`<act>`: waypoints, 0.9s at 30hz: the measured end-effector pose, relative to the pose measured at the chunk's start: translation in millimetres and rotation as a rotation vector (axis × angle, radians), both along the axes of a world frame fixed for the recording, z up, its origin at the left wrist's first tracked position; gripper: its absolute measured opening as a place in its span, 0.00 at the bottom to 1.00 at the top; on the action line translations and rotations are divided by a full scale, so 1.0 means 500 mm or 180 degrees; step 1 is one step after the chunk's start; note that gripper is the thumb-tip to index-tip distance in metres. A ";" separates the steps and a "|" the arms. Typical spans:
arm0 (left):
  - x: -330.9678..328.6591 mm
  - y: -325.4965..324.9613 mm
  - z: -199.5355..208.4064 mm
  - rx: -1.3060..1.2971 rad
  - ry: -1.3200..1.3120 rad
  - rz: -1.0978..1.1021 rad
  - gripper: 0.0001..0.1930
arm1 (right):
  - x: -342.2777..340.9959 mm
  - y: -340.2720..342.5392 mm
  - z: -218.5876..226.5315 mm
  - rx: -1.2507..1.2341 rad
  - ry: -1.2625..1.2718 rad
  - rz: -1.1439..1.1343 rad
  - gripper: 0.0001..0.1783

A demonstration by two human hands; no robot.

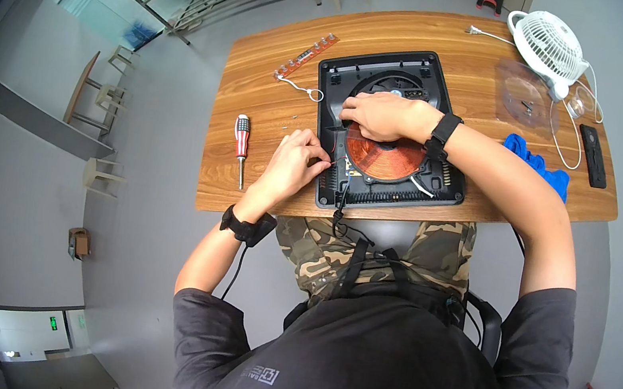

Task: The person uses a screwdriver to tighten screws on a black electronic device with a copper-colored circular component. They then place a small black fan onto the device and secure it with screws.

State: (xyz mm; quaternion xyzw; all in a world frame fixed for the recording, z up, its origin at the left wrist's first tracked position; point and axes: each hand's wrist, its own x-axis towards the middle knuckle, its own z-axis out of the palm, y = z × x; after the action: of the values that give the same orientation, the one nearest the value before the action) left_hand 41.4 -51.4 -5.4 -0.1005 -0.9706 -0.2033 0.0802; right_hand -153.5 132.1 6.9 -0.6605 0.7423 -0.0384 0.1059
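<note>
An opened black induction cooker base (442, 101) lies on the table in front of me. Inside it, a round copper coil (385, 160) sits in the near half, and a round fan housing is partly covered by my arm. My right hand (382, 116) reaches over the middle of the base with its fingers curled down beside the coil's far edge; what they grip is hidden. At the base's left edge, my left hand (298, 162) has thumb and fingertips together; anything between them is too small to make out. A red-and-black-handled screwdriver (241, 140) lies left of that hand.
Beyond the left hand lies a narrow orange circuit board (306, 57) with a white cable. Toward the right are a clear plastic tray (514, 104) with small parts, a white fan (549, 49), a blue cloth (537, 168) and a black strip (593, 156). The wooden table's edge (277, 212) is near my lap.
</note>
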 end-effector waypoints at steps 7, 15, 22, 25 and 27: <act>0.004 0.040 -0.004 -0.0349 -0.0159 -0.0030 0.05 | -0.003 0.003 -0.014 -0.0192 -0.0021 0.0036 0.26; 0.013 0.015 -0.006 -0.0182 -0.0097 -0.0168 0.08 | -0.006 0.001 -0.016 -0.0179 -0.0016 0.0034 0.25; -0.076 -0.103 0.003 0.0225 0.0472 0.0865 0.11 | -0.008 -0.002 -0.018 -0.0331 -0.0092 0.0055 0.23; -0.175 -0.219 -0.037 0.0053 0.0285 0.1374 0.14 | -0.016 0.005 -0.005 -0.0415 -0.0053 0.0055 0.23; -0.233 -0.279 -0.023 0.0052 -0.0120 0.1824 0.16 | -0.023 0.003 0.012 -0.0370 -0.0082 -0.0069 0.23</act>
State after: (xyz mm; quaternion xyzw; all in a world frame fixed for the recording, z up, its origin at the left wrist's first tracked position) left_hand -75.2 -190.7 -16.7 0.1823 -0.9591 -0.1820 0.1171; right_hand -164.9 133.8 12.9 -0.6570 0.7445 -0.0910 0.0765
